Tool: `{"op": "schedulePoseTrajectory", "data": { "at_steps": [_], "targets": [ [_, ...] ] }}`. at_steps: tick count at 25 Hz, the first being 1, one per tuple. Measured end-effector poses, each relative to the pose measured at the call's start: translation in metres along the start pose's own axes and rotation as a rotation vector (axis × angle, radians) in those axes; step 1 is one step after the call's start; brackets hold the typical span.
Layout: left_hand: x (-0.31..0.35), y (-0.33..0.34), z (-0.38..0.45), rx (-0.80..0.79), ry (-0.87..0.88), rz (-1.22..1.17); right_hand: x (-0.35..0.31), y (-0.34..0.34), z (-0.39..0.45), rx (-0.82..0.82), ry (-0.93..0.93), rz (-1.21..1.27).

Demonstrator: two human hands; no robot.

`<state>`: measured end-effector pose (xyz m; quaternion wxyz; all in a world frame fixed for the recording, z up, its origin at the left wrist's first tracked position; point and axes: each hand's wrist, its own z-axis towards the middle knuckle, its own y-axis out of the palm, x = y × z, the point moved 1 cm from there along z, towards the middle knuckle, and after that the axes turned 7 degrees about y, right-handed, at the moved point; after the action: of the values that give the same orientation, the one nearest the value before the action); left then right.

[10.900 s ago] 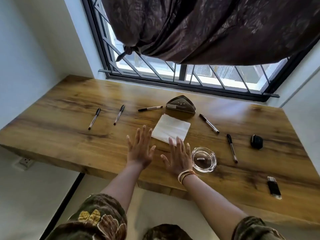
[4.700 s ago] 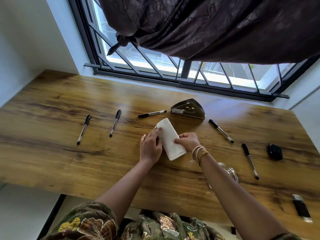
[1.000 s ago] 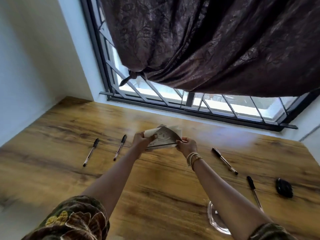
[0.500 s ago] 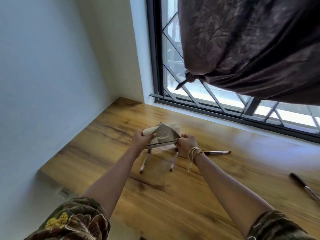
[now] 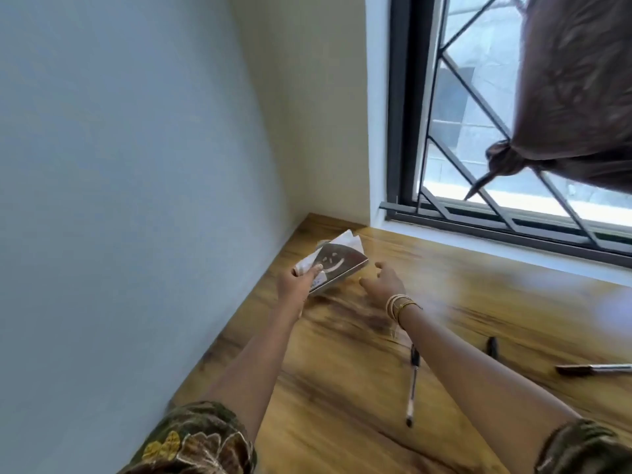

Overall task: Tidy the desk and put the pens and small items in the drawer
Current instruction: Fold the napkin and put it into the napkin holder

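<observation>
Metal napkin holder pinched in left hand — right hand spread, just beside

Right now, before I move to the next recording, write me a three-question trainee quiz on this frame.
1. True or false: both hands grip the napkin holder.
2. Which desk corner is the holder near? A) far left, by the wall B) far right C) near right
3. Fill in: the pen lying just left of the right forearm rests on the ____.

Key: 1. False: the left hand grips it; the right hand is open beside it. 2. A. 3. desk.
</observation>
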<state>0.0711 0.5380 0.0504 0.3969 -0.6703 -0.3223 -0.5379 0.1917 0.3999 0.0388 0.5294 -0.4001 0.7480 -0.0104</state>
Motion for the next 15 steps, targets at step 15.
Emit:
{"op": "schedulePoseTrajectory", "data": {
  "at_steps": [15],
  "targets": [
    [-0.003, -0.002, 0.100, 0.436, 0.090, -0.023, -0.009, 0.042, 0.055, 0.027, -0.476, -0.771]
  ]
}}
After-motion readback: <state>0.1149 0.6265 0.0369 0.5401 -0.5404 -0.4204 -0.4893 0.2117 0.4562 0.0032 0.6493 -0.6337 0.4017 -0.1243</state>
